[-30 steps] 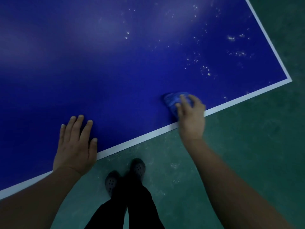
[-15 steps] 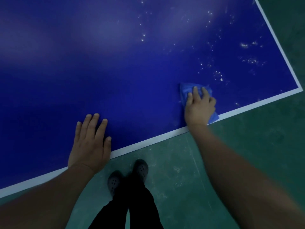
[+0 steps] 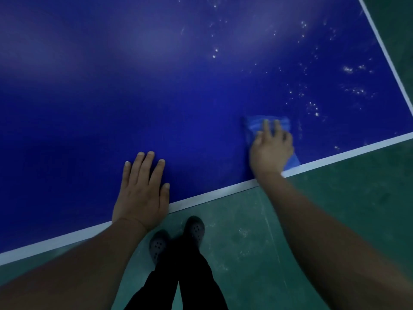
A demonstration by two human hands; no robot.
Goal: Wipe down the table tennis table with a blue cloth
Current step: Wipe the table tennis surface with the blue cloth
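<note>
The dark blue table tennis table [image 3: 156, 97] fills the upper view, with a white line along its near and right edges. My right hand [image 3: 271, 148] presses the blue cloth [image 3: 254, 125] flat on the table near the near edge, fingers spread on top; a corner of the cloth shows at the white line to the right of my wrist. My left hand [image 3: 143, 189] rests flat on the table by the near edge, fingers straight. White dust specks [image 3: 312, 108] lie scattered to the upper right of the cloth.
Green floor [image 3: 335, 209] lies below and to the right of the table. My two dark shoes [image 3: 176, 238] and black trousers stand close to the near table edge. The table's right corner is just out of frame.
My right hand has pushed the cloth away from the near edge, further onto the table toward the specks. The left hand stays flat in place; the view shifted right.
</note>
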